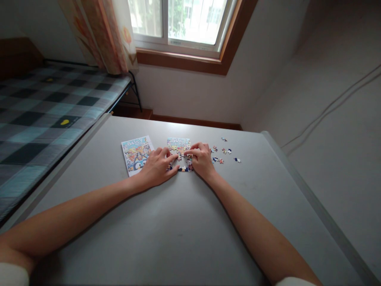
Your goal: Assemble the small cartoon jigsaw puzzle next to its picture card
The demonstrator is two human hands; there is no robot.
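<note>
A partly assembled jigsaw puzzle [179, 142] lies on the table between my hands, with a bare gap in its lower middle. My left hand [157, 165] rests at its left side, thumb and index finger apart, the index fingertip touching or just over a piece near the gap. From the right, my right hand [202, 159] reaches over the puzzle's right edge with its index finger stretched onto the pieces; its other fingers are partly curled. Beside my left hand lies a picture sheet [135, 149] of the same colourful kind, partly covered by that hand.
Several loose puzzle pieces [224, 151] are scattered to the right of my right hand. The grey table [178, 230] has raised side edges. Past its left edge stands a bed with a checked mattress [59, 99]; a window [190, 24] is beyond the far edge.
</note>
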